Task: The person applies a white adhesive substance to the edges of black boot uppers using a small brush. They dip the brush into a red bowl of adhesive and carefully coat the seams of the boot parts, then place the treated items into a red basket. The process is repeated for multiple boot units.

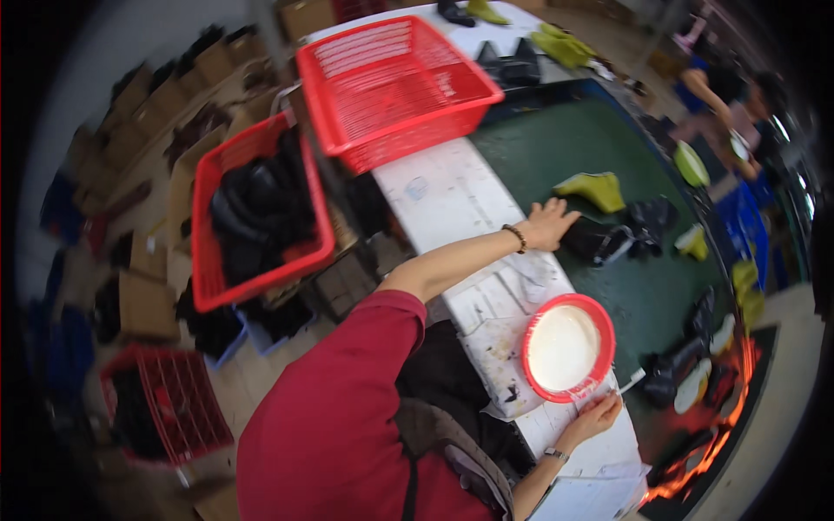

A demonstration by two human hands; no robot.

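Note:
My left hand [549,224] reaches over the green conveyor belt [543,143], fingers spread and empty. Its fingertips are beside a black boot [599,241]; whether they touch is unclear. An olive-yellow shoe last [595,189] lies just beyond that hand. My right hand [599,415] is closed on a thin brush, whose white end [632,380] sticks out past the fingers. Next to this hand, a red bowl [527,347] of creamy white liquid stands on the stained white ledge [478,334].
A red basket [347,152] stands on the ledge at the far end. Left of it, another red basket [201,252] holds black boots [261,204]. More boots [678,360] lie along the belt, near an orange glow [738,399] at right. A co-worker [717,104] is across the belt.

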